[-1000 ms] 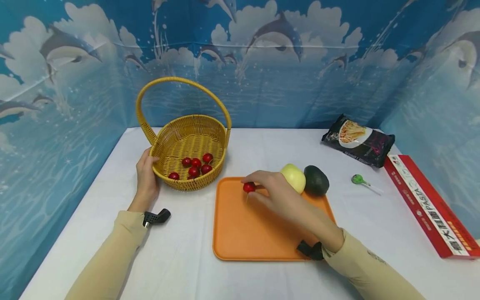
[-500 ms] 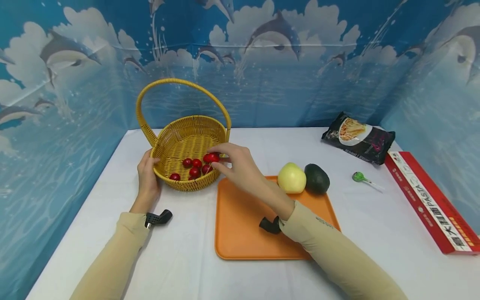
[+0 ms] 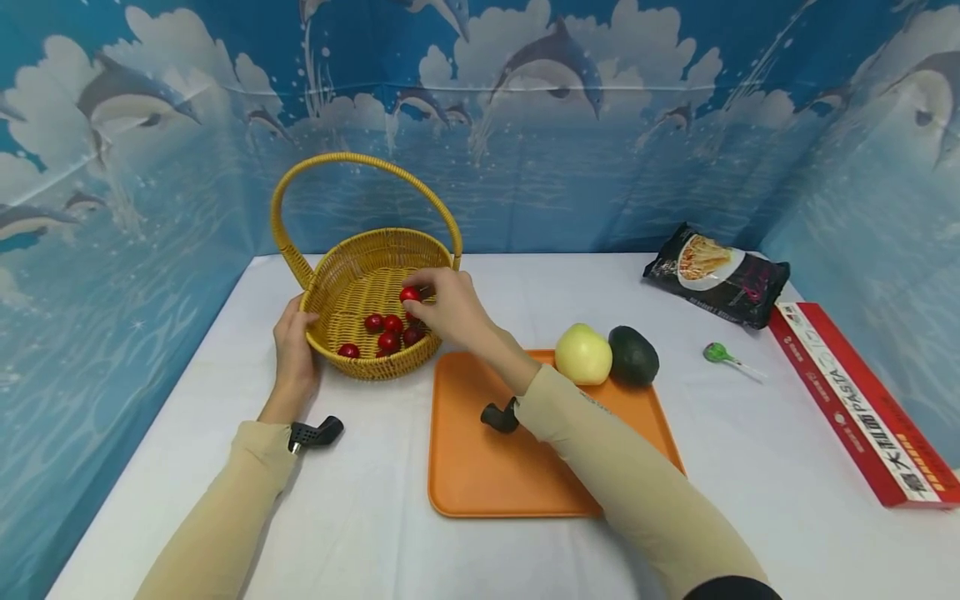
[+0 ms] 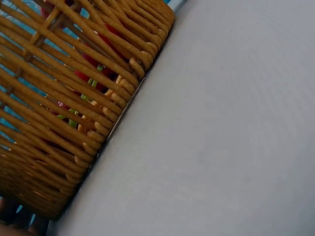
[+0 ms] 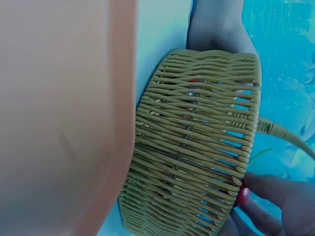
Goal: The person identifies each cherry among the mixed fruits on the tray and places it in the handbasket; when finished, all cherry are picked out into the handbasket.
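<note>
A yellow wicker basket [image 3: 360, 250] with a tall handle stands at the back left, several red cherries [image 3: 389, 342] on its bottom. On its left side my left hand [image 3: 294, 350] grips the wall, thumb over the rim. My right hand [image 3: 453, 308] reaches over the right rim and pinches a cherry [image 3: 409, 294] between thumb and fingers, above the others. From the right wrist view, that cherry [image 5: 242, 194] shows partly behind the basket's rim, its green stem sticking up. Only the weave of the basket [image 4: 74, 73] fills the left wrist view, with red fruit behind the gaps.
An orange tray [image 3: 480, 492] lies right of the basket, under my right forearm. A yellow-green apple [image 3: 583, 355] and a dark green avocado [image 3: 633, 357] sit at its back edge. Further right are a lollipop [image 3: 717, 353], a black food packet [image 3: 712, 279] and a red pasta box [image 3: 862, 408].
My right hand has carried a cherry leftward from above the tray to over the inside of the basket. My left hand stays on the basket's side.
</note>
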`<state>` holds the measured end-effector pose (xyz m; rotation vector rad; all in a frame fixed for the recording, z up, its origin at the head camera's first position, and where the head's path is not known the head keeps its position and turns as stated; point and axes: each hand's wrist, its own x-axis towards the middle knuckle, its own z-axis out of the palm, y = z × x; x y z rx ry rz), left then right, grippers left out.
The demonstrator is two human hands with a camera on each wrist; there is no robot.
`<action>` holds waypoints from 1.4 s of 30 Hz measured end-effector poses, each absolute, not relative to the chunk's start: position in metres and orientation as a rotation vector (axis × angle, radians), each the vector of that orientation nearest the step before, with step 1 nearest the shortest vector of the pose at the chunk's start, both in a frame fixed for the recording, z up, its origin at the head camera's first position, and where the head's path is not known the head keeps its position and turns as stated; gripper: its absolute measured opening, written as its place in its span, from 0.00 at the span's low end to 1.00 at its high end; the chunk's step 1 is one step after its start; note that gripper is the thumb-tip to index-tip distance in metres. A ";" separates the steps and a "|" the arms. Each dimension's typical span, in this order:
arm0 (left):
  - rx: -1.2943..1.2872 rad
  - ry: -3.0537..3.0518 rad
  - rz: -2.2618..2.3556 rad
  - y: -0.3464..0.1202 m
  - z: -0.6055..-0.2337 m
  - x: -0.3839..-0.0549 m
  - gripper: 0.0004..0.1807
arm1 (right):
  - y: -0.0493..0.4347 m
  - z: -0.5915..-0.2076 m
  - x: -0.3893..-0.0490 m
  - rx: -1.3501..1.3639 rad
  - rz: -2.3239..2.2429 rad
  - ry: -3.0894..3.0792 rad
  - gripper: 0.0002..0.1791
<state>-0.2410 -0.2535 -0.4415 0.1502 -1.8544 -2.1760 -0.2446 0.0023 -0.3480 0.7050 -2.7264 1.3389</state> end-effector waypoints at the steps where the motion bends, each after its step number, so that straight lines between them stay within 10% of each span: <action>1: 0.153 -1.858 -2.178 -0.254 -0.441 -0.241 0.30 | 0.000 -0.348 -0.248 0.690 1.337 -2.743 0.17; 42: 0.158 -1.857 -2.190 -0.254 -0.438 -0.239 0.30 | 0.101 -0.326 -0.173 0.810 1.177 -2.717 0.20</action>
